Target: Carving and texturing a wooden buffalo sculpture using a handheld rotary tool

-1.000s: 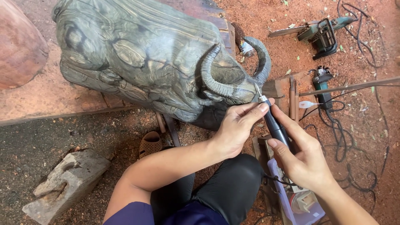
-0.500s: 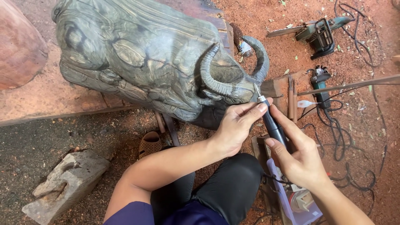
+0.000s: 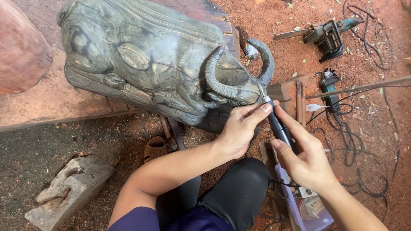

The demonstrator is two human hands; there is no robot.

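Observation:
A large grey-green wooden carving of a horned buffalo (image 3: 154, 64) lies on a reddish plank. My right hand (image 3: 306, 156) grips the black handpiece of a rotary carving tool (image 3: 278, 124), its thin bit touching the carving just below the right horn (image 3: 263, 57). My left hand (image 3: 244, 126) pinches the front of the same handpiece near the tip, its fingers resting against the carving's head.
A chainsaw (image 3: 325, 36) and a small power tool (image 3: 329, 85) with tangled cords lie on sawdust at the right. A long rod (image 3: 364, 87) crosses there. Chisels (image 3: 299, 100) rest by the carving. A grey stone block (image 3: 70, 190) sits lower left, a sandal (image 3: 155, 147) under the plank.
Both hands and the tool stay at the same spot by the horn; only slight shifts of the tool tip and of the view.

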